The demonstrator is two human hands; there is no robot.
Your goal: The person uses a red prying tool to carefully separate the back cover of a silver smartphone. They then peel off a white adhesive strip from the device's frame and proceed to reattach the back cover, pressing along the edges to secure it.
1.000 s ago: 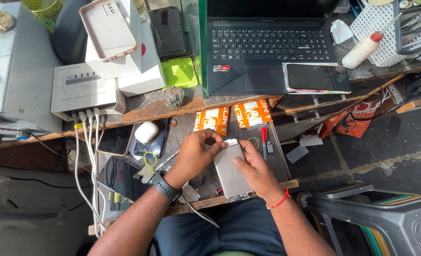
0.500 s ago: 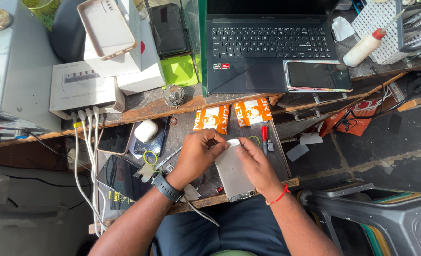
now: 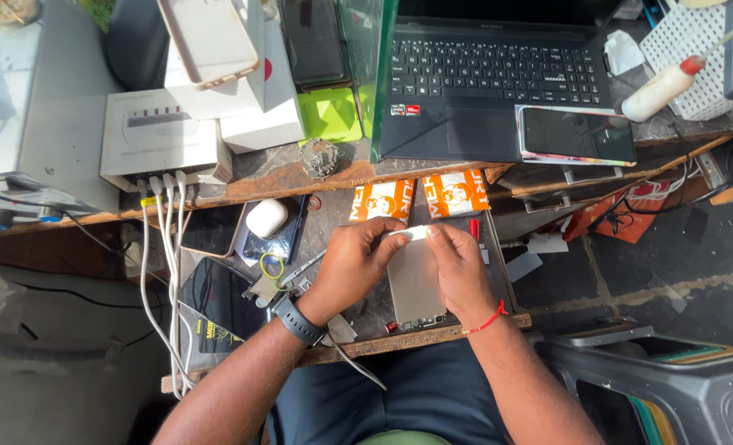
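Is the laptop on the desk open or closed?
Open. The laptop shows its keyboard and touchpad, so the lid is lifted. A phone lies across its front right corner. Its screen is out of view.

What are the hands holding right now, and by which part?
Both the left hand and the right hand pinch a small white strip at the top edge of a flat grey panel lying on the bench.
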